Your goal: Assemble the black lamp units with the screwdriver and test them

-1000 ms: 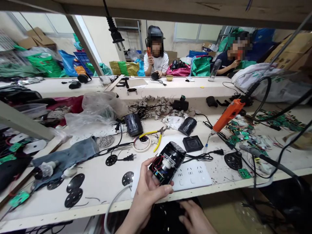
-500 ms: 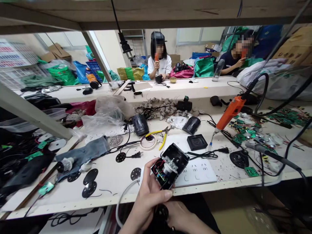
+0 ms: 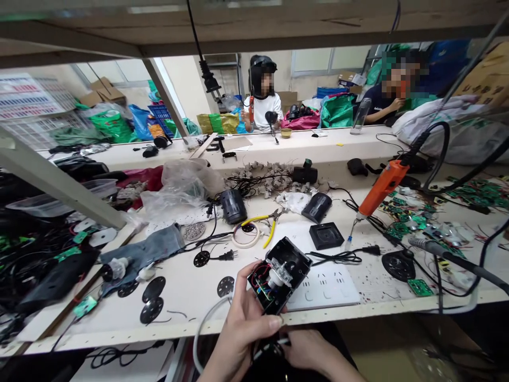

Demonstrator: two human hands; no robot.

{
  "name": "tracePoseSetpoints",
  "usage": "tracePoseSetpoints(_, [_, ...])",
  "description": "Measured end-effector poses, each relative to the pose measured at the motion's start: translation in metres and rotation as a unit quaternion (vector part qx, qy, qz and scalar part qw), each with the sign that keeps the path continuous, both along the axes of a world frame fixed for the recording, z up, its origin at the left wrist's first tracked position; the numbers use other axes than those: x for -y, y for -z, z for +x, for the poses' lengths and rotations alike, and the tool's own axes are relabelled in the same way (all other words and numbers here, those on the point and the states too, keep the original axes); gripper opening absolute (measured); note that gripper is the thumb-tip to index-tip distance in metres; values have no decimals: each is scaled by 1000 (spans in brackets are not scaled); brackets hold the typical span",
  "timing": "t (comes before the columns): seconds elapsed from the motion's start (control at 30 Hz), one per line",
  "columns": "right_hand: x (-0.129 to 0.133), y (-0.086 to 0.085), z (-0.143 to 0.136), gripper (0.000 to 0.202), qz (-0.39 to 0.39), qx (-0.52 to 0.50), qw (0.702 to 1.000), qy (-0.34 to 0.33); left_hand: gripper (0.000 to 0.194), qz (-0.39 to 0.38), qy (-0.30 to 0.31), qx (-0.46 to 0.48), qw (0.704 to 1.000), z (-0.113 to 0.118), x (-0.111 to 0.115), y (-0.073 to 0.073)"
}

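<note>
My left hand point(image 3: 248, 323) is closed round an open black plastic housing point(image 3: 292, 265), thumb along its near edge. Inside the housing are a whitish motor-like part point(image 3: 278, 275), red and other coloured wires and a bit of circuit board. Below it, in front of the bench edge, my right hand point(image 3: 304, 347) is partly covered by the left. Its fingers are hidden beside a dark, shiny part with a cord, so I cannot tell whether it grips that. Just beyond the housing lie a white power strip point(image 3: 324, 286), a black rectangular frame point(image 3: 326, 235) and yellow-handled cutters point(image 3: 269, 233).
An orange electric screwdriver point(image 3: 384, 188) hangs at the right, tip near the bench. A soldering iron point(image 3: 441, 252) and green circuit boards point(image 3: 419, 287) are beside it. Black discs point(image 3: 153, 289) and cables lie left. Two co-workers sit across; a shelf point(image 3: 254, 32) spans overhead.
The view has shifted slightly, so the bench sits a little further right. My hands keep the housing in nearly the same pose. The capped co-worker has separated the orange tool from a black part.
</note>
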State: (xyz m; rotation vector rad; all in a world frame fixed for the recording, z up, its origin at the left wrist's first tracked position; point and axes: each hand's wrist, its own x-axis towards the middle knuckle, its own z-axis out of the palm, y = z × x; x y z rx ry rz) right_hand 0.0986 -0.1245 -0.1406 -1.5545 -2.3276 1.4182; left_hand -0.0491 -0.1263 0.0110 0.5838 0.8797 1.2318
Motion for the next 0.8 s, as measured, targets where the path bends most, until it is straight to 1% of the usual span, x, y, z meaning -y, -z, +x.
tracePoseSetpoints(0.13, [19, -20, 27, 30, 66, 58, 996, -20, 84, -13, 10, -12, 1000, -4, -1, -4])
tracePoseSetpoints(0.2, [26, -24, 41, 32, 81, 95, 992, -29, 84, -20, 19, -24, 999, -6, -2, -6])
tracePoseSetpoints(0.27, [30, -26, 55, 29, 80, 100, 991, -34, 86, -27, 25, -33, 999, -6, -2, -6])
tracePoseSetpoints(0.37, [31, -30, 70, 37, 48, 35, 997, -51, 88, -37, 31, -47, 998, -6, 0, -6])
tracePoseSetpoints(0.43, [28, -40, 72, 43, 22, -28, 999, -27, 88, -41, 31, -54, 997, -6, 1, -5])
tracePoseSetpoints(0.5, [25, -52, 62, 49, 19, -115, 993, 1, 87, -42, 31, -53, 997, -4, 3, -5])
tracePoseSetpoints(0.57, [23, -59, 41, 53, 29, -218, 975, -13, 87, -42, 33, -46, 998, -2, 4, -6])
tracePoseSetpoints(0.6, [22, -58, 28, 53, 27, -259, 965, -31, 88, -42, 34, -43, 998, -1, 5, -8])
tracePoseSetpoints(0.63, [22, -53, 15, 50, 19, -287, 957, -39, 88, -41, 35, -40, 998, -1, 5, -9])
tracePoseSetpoints(0.67, [23, -45, 2, 43, -1, -297, 954, -39, 90, -41, 36, -38, 998, 0, 6, -11])
tracePoseSetpoints(0.73, [25, -21, -18, 28, -50, -261, 964, -32, 93, -40, 35, -38, 998, -1, 8, -13])
tracePoseSetpoints(0.77, [26, -7, -24, 22, -50, -230, 972, -30, 94, -38, 31, -38, 998, -1, 10, -14])
tracePoseSetpoints(0.8, [27, 6, -27, 19, -32, -205, 978, -31, 96, -34, 26, -39, 998, -2, 11, -14])
